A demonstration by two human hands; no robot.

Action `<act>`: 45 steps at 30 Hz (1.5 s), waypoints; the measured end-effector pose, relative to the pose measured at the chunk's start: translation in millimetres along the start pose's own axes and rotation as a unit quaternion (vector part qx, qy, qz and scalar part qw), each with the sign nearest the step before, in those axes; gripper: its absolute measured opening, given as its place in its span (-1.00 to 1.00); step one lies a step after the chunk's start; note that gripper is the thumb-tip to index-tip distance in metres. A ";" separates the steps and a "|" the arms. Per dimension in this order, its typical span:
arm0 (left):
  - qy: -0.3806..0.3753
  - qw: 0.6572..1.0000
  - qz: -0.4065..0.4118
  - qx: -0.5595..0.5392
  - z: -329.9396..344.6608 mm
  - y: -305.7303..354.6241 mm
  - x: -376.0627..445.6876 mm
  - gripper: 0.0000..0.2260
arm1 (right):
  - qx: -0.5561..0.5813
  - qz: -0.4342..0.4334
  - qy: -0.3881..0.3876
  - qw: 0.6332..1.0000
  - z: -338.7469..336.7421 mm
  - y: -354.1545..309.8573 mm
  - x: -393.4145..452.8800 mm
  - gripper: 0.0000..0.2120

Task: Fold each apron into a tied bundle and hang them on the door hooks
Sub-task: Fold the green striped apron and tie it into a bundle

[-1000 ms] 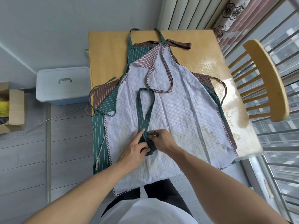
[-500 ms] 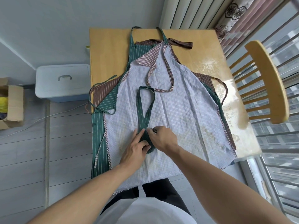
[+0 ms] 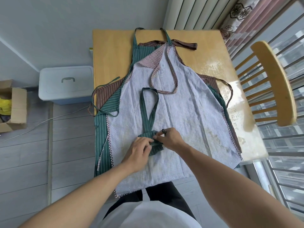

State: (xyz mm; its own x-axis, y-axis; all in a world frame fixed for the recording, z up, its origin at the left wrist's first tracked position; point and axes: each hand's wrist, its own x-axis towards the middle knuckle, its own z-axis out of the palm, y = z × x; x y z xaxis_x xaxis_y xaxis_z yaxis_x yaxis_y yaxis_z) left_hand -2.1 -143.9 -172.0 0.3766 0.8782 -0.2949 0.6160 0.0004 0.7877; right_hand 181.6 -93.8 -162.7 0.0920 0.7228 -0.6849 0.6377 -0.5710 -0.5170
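At far left a cardboard box (image 3: pixel 14 109) sits open on the grey plank floor, with something yellow inside. Beside it stands a pale plastic bin (image 3: pixel 65 84) with a moulded handle in its flat lid, touching the left edge of the worktop (image 3: pixel 113 53), a smooth yellow wooden top, glossy and blotched on its right side.

Three aprons lie spread flat and stacked on the worktop. The brown apron (image 3: pixel 107 94), with thin white stripes, is at the bottom. The green apron (image 3: pixel 102 134), also white-striped, lies over it. The check apron (image 3: pixel 181 109), a crinkled pale cloth with red-check trim and neck loop, lies on top, its hem hanging over the near edge.

On the check apron rests a small green bundle (image 3: pixel 155 145) of rolled striped cloth, its strap loop (image 3: pixel 148 106) stretched away from the person. The left hand (image 3: pixel 139 150) holds the bundle's near left side, fingers curled on the cloth. The right hand (image 3: pixel 169 137) pinches the wrapped band at the bundle's top right, thumb and fingers closed on it.

At right stands a curved wooden spindle-back chair (image 3: pixel 276 84).
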 end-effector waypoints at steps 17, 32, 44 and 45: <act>0.004 0.880 -0.218 -0.423 -22.1 0.0 21.6 -0.71 | -0.343 -0.179 0.018 0.922 -15.6 37.0 3.7 -0.68; -0.017 0.952 -0.165 -0.258 -11.5 5.6 28.6 -0.73 | -0.215 -0.238 0.053 0.946 3.5 38.0 -31.6 -0.71; 0.006 0.957 -0.141 -0.252 3.4 18.7 27.0 -0.78 | -0.184 -0.154 0.070 0.968 12.7 29.0 -32.5 -0.88; 0.006 0.963 -0.135 -0.234 6.3 20.5 27.0 -0.81 | -0.162 -0.145 0.068 0.974 13.3 29.2 -33.4 -0.90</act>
State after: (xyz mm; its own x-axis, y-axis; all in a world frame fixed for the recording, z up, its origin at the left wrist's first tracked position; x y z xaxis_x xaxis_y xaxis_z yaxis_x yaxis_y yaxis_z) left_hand 25.0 -123.3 -167.2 0.2371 0.8208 -0.5196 0.3107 0.4427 0.8411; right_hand 187.0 -139.9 -161.8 -0.0415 0.8928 -0.4485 0.8580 -0.1982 -0.4740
